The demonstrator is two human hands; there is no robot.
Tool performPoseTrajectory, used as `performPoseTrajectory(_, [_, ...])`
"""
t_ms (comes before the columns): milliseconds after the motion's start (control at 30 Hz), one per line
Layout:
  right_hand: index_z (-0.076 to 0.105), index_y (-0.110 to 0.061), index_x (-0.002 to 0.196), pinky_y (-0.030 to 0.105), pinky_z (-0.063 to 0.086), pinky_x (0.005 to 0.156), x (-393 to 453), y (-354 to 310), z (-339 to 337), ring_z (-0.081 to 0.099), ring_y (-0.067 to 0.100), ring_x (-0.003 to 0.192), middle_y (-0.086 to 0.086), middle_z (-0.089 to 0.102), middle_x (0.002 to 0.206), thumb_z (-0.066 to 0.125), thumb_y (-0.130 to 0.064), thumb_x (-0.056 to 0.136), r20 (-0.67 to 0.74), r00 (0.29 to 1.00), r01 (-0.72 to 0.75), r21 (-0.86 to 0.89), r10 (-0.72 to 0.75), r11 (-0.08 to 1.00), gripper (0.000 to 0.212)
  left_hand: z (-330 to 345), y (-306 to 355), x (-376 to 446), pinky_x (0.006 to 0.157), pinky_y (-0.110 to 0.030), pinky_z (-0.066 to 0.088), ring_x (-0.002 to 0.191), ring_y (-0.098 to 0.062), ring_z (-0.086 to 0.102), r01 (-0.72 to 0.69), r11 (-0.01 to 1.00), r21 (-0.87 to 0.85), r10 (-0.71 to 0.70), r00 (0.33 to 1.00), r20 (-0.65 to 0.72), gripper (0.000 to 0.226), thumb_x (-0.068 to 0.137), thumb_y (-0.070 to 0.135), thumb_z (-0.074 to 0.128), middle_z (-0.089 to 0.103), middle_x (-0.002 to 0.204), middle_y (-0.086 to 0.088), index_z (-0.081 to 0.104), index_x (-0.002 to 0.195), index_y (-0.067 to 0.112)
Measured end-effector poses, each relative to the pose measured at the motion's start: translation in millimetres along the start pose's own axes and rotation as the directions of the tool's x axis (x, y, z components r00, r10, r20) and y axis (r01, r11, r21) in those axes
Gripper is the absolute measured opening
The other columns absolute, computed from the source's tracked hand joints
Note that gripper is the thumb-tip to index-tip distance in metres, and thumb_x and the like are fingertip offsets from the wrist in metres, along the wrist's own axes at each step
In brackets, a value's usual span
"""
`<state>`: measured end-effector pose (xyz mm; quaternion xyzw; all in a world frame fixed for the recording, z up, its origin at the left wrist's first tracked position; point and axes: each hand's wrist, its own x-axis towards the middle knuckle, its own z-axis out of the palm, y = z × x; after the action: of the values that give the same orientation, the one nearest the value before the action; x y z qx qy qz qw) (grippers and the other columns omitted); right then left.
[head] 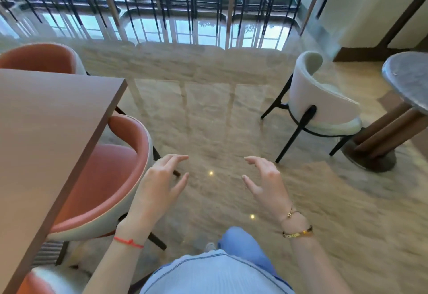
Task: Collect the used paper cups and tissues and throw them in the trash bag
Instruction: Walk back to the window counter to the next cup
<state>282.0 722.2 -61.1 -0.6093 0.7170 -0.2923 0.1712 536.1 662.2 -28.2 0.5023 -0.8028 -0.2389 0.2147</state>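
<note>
Your left hand (pixel 162 178) and right hand (pixel 264 178) hover empty over the marble floor (pixel 208 113), fingers loosely spread, likely between pickups; no cups, tissues or trash bag in sight.

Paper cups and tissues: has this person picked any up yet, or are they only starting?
Nothing looks collected yet. Both the left hand and right hand are open and hold nothing, raised over the shiny floor. The visible part of the brown table shows no cups or tissues, and no trash bag is in view. So finding the litter, gathering it and bagging it all seem left.
</note>
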Motion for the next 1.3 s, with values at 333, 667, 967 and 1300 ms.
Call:
performPoseTrajectory(333, [0.059, -0.013, 0.117, 0.024, 0.04, 0.095, 208, 23, 26, 0.054, 0.016, 0.106, 0.0, 0.062, 0.112, 0.07, -0.014, 0.08, 0.074, 0.995, 0.059, 0.015, -0.06, 0.998, 0.039, 3, -56, 176, 0.096, -0.034, 0.047, 0.114, -0.015, 0.058, 0.108, 0.994, 0.025, -0.106, 0.993, -0.042, 0.038, 0.087, 0.02, 0.067, 0.061, 0.121, 0.005, 0.06, 0.125, 0.018])
performPoseTrajectory(667, [0.059, -0.014, 0.118, 0.025, 0.04, 0.098, 475, 27, 42, 0.055, 0.018, 0.108, 0.0, 0.062, 0.114, 0.07, -0.014, 0.081, 0.186, 0.96, 0.213, 0.001, -0.209, 0.977, 0.039, -14, -100, 389, 0.098, -0.036, 0.047, 0.112, -0.014, 0.057, 0.24, 0.971, -0.009, -0.239, 0.959, -0.151, 0.039, 0.088, 0.021, 0.066, 0.06, 0.122, 0.005, 0.059, 0.127, 0.018])
performPoseTrajectory(967, [0.056, -0.017, 0.121, 0.028, 0.042, 0.097, 651, -3, 93, 0.053, 0.015, 0.108, -0.004, 0.06, 0.115, 0.067, -0.017, 0.083, 0.302, 0.904, 0.299, 0.057, -0.302, 0.952, 0.039, -39, -169, 518, 0.099, -0.031, 0.044, 0.113, -0.013, 0.057, 0.389, 0.92, -0.043, -0.389, 0.894, -0.223, 0.037, 0.089, 0.02, 0.065, 0.061, 0.122, 0.006, 0.06, 0.125, 0.019])
performPoseTrajectory(1300, [0.055, -0.018, 0.121, 0.007, 0.026, 0.092, 852, -85, 194, 0.051, 0.012, 0.108, -0.006, 0.059, 0.117, 0.066, -0.021, 0.085, 0.365, 0.846, 0.396, 0.057, -0.388, 0.916, 0.038, -114, -302, 661, 0.096, -0.03, 0.045, 0.116, -0.013, 0.056, 0.462, 0.885, -0.057, -0.453, 0.827, -0.332, 0.035, 0.088, 0.021, 0.066, 0.061, 0.12, 0.008, 0.061, 0.123, 0.021])
